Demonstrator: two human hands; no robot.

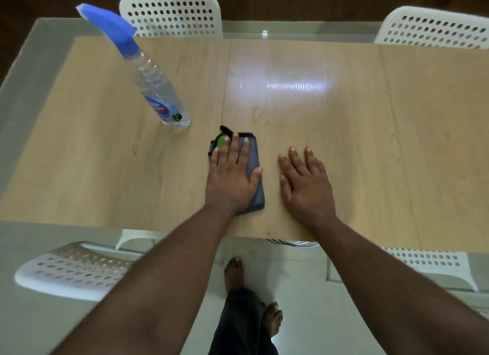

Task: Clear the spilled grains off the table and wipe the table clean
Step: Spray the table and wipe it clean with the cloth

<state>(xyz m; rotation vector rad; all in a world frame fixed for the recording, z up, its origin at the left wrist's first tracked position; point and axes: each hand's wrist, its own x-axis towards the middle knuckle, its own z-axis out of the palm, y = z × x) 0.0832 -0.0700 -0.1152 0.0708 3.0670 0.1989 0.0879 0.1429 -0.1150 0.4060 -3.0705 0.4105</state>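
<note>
A folded grey cloth [254, 158] with a green and black tag lies near the middle of the light wooden table [370, 142]. My left hand [231, 176] presses flat on the cloth with straight fingers. Just right of the cloth, my right hand [304, 182] rests flat on the bare tabletop, fingers spread, not touching the cloth. No grains show on the table surface.
A clear spray bottle [156, 90] with a blue trigger head stands at the left rear of the table. White perforated chairs sit at the far side [172, 15] [434, 29] and at the near side [74, 270] [428, 264]. My bare feet stand on the pale floor below.
</note>
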